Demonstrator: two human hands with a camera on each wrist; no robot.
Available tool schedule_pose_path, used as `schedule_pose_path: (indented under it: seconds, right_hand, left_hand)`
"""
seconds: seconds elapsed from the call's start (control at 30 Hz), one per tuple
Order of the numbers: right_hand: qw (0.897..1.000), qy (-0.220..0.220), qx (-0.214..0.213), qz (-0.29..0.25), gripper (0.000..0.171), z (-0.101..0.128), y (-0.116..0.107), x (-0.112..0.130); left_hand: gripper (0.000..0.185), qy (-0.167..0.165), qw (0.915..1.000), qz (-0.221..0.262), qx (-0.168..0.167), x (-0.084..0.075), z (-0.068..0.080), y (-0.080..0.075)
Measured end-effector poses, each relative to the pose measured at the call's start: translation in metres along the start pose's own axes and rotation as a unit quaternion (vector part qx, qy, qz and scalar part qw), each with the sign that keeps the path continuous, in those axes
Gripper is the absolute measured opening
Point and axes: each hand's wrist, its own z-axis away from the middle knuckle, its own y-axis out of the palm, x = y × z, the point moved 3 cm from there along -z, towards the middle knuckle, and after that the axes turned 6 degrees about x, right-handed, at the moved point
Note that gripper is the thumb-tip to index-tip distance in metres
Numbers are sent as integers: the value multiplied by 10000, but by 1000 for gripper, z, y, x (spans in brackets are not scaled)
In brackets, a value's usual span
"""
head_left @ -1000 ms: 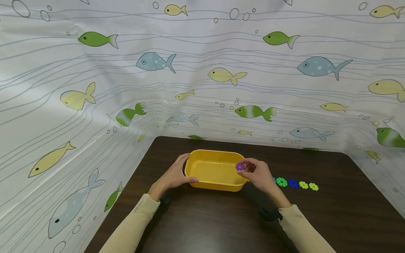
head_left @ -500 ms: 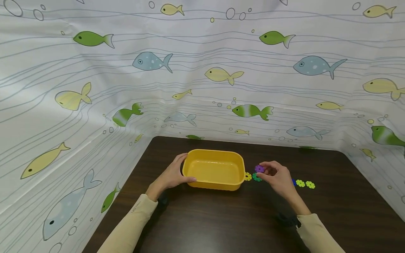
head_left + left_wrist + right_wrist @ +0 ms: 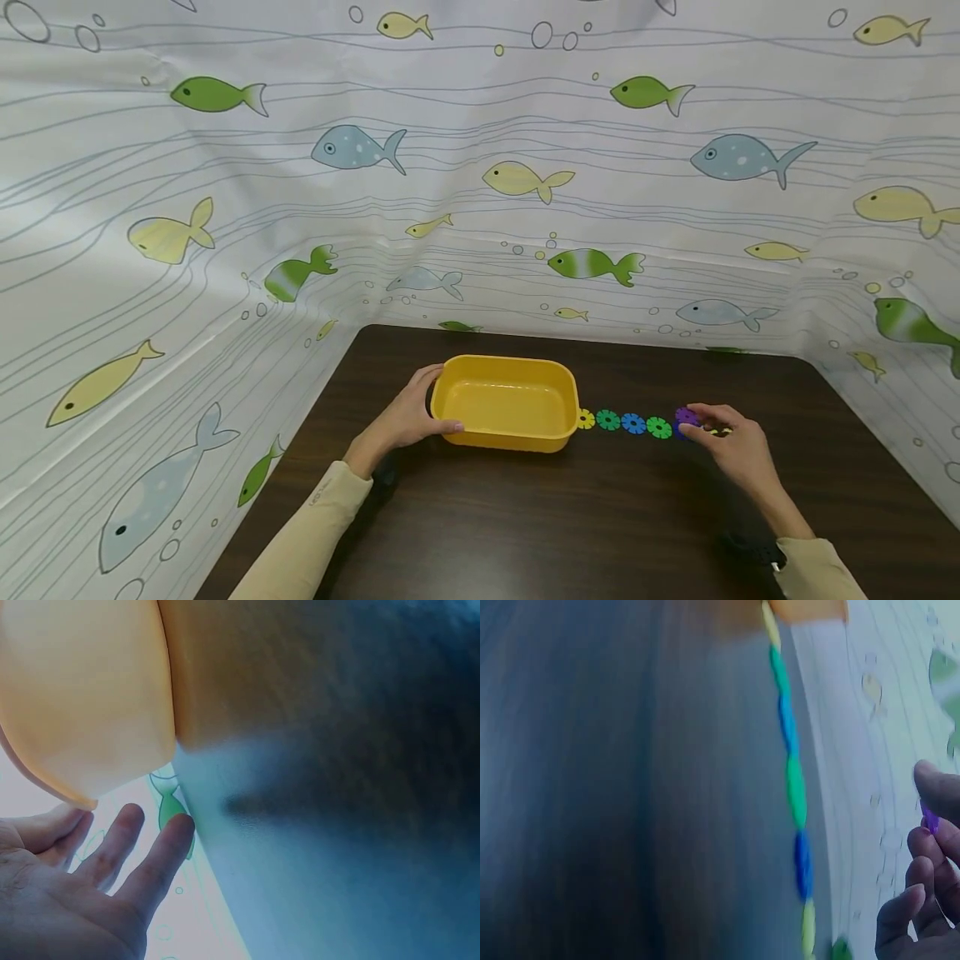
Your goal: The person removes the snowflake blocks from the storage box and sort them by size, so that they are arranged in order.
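A yellow plastic tub (image 3: 504, 439) sits on the dark table. My left hand (image 3: 402, 414) grips its left end, with the thumb at the front rim. In the left wrist view, some fingers of that left hand (image 3: 97, 877) stand fairly straight beside the tub (image 3: 82, 690). My right hand (image 3: 738, 446) pinches a purple notched disc (image 3: 686, 415) between thumb and fingers, above the right part of a row of similar discs. The row runs right from the tub: yellow (image 3: 586, 418), dark green, light blue (image 3: 633, 423), bright green (image 3: 659, 427), then dark blue, partly hidden. Yellow discs show partly behind the fingers.
The brown wood-grain table (image 3: 510, 517) reflects light near its front. A white sheet (image 3: 480, 275) printed with fish rises behind and along both sides of it.
My right hand has carried the purple disc from over the tub's right rim, rightward along the row. The left hand stays at the tub's left end. The view has shifted slightly.
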Motion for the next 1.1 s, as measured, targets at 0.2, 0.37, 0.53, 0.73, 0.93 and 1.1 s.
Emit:
schedule_pose_path:
  seconds: [0.2, 0.37, 0.53, 0.73, 0.93, 1.1]
  right_hand:
    - [9980, 529, 51, 330, 47, 5, -21, -34]
    - [9946, 933, 227, 394, 57, 4, -33, -61]
    - [9885, 1373, 399, 496, 66, 3, -43, -85]
    - [9866, 1352, 369, 831, 60, 1, -50, -99]
    - [9847, 1393, 533, 904, 55, -1, -48, -102]
    - [9819, 1593, 694, 758, 58, -2, -46, -105]
  left_hand:
    - [109, 2, 10000, -8, -7, -1, 0, 0]
    - [109, -50, 10000, -24, -36, 0, 1, -1]
    - [108, -24, 10000, -14, -23, 1, 0, 0]
    - [109, 3, 10000, 22, -21, 1, -1, 0]
    - [110, -47, 10000, 13, -5, 1, -1, 0]
    - [110, 9, 10000, 13, 14, 0, 0, 0]
